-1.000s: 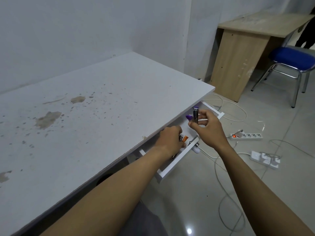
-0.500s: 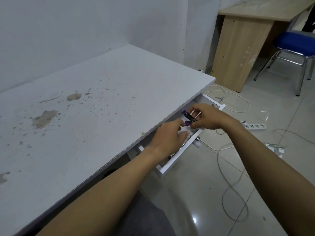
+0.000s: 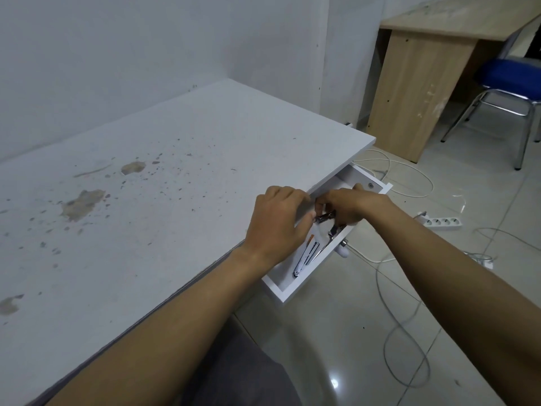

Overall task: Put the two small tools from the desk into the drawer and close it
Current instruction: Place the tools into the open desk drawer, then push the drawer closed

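Note:
The white drawer (image 3: 295, 290) stands pulled out under the right edge of the stained white desk (image 3: 175, 183). A silver folding tool (image 3: 306, 257) with an orange tip lies inside it, touched by neither hand. Both hands hover over the drawer's middle. My right hand (image 3: 352, 205) pinches a small dark metal tool (image 3: 325, 217) just above the drawer floor. My left hand (image 3: 278, 227) has its thumb and fingertips on that tool's other end. The right fingers hide part of another dark piece (image 3: 333, 230) below.
The drawer's white knob (image 3: 343, 251) sticks out toward the floor. A power strip (image 3: 442, 222) and loose white cables (image 3: 409, 347) lie on the tiled floor. A wooden desk (image 3: 415, 98) and a blue chair (image 3: 512, 80) stand at the back right.
The left hand has let go of the silver tool, which now lies in the drawer. The right hand came down into the drawer with the small tool, and the left hand moved over to meet it.

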